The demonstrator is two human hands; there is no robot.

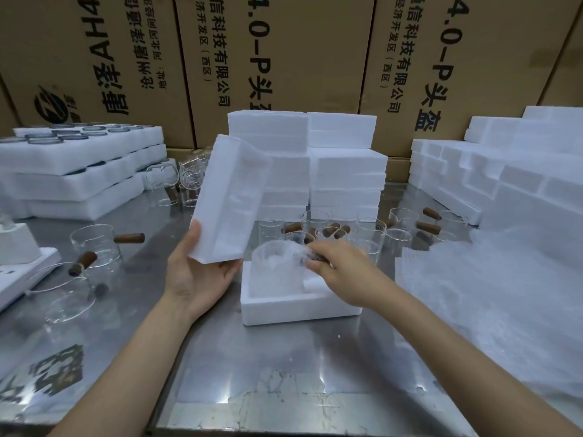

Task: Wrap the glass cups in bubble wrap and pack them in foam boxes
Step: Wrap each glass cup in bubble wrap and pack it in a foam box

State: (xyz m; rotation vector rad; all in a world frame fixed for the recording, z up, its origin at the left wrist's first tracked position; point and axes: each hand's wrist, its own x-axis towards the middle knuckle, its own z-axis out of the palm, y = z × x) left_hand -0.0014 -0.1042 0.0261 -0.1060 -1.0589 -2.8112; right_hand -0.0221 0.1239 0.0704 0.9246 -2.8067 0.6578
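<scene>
Fingers of our right hand (339,266) are curled round the wrapped cup (277,258), pinching it by the handle side, which points right toward the palm; the cup's bowl sits upright and half down in the cavity of the box base (299,305), its rim above the foam wall. Our left hand (195,272) grips the lid (230,200) by its lower end, thumb on the outer left face and fingers under the bottom edge, so the lid stands tilted, long axis running up and away, hollow side facing right toward the cup. We judge the coming move turns on this: the lid hangs just left of and above the base, and must swing down over it once the right hand lets go, so the left hand is the one that closes the box. Base and cup lie near the middle of the worktop (220,357), toward its front edge. Behind them bare cups (318,225) with brown handles cluster before stacked boxes (315,165); more cups (97,247) stand toward the left edge, and bubble wrap (489,294) spreads over the right side. Foam trays (79,159) of glassware pile at the back left. Cartons (299,58) along the back carry sideways print: "4.0-P", "科技有限公司", "经济开发区(西区)".
</scene>
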